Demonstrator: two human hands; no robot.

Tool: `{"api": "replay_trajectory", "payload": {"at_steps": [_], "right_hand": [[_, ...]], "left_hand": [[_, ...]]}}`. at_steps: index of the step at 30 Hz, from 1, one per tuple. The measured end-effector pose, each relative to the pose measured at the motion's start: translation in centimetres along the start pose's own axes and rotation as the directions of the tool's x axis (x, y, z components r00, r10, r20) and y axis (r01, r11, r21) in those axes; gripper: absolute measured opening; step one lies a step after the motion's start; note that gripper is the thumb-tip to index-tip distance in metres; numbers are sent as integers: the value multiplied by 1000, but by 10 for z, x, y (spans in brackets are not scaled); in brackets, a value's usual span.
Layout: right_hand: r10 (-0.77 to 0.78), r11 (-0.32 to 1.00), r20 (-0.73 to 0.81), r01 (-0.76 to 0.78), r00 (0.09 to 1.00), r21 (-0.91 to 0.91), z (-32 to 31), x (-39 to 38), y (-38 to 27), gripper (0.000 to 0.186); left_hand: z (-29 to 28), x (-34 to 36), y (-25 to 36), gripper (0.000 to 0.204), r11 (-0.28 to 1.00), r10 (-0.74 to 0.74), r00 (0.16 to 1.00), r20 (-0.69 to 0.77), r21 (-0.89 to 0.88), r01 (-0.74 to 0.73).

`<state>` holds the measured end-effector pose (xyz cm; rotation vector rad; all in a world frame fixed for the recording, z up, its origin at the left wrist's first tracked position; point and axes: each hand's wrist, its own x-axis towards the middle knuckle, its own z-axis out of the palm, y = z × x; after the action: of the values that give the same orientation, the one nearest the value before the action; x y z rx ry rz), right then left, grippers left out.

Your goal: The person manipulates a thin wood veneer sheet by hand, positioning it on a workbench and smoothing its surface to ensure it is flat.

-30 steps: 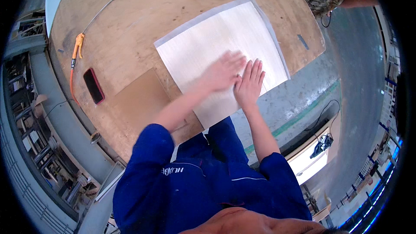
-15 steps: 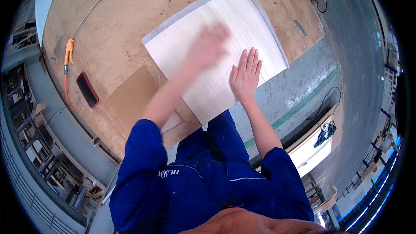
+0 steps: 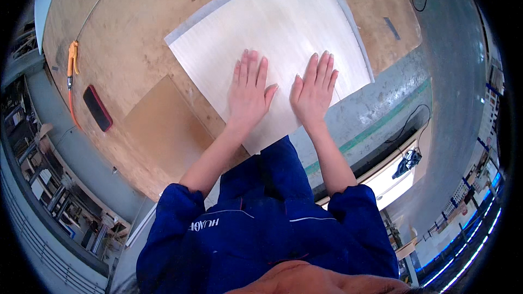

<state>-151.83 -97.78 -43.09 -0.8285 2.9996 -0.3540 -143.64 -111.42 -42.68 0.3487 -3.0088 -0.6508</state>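
A pale, wood-grained panel lies across the workbench, its near corner reaching over the bench edge toward my trousers. Grey sheet material shows as a border along its far and right sides. My left hand rests flat on the panel's near-left part, fingers stretched out and slightly apart. Beside it, my right hand also lies flat on the panel, nearer its right edge, with the fingers extended. Neither hand holds anything.
Left of the panel lies a brown board on the workbench. Farther left are a dark phone with a red edge and an orange air blow gun with a hose. A dark cable sits right of the bench.
My left hand has come back toward me from farther up the panel and now lies flat. The right hand has stayed about where it was. The view has shifted slightly.
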Motion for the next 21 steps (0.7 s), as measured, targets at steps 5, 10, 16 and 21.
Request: {"api": "replay_trajectory", "payload": {"at_steps": [5,10,16,21], "right_hand": [[6,1000,14,-6,1000,3,-1,0,-2,61],[9,1000,16,-9,1000,-11,1,-1,0,61],[5,1000,10,-4,1000,-8,1,-1,0,62],[3,1000,18,-3,1000,-10,0,-1,-1,59]], "left_hand": [[-4,12,2,61,997,-58,998,-30,58,59],[-3,5,-2,59,998,-32,999,-11,55,32],[-3,1,-2,58,998,-31,999,-25,61,33],[-8,2,0,56,997,-46,999,-23,66,47]]}}
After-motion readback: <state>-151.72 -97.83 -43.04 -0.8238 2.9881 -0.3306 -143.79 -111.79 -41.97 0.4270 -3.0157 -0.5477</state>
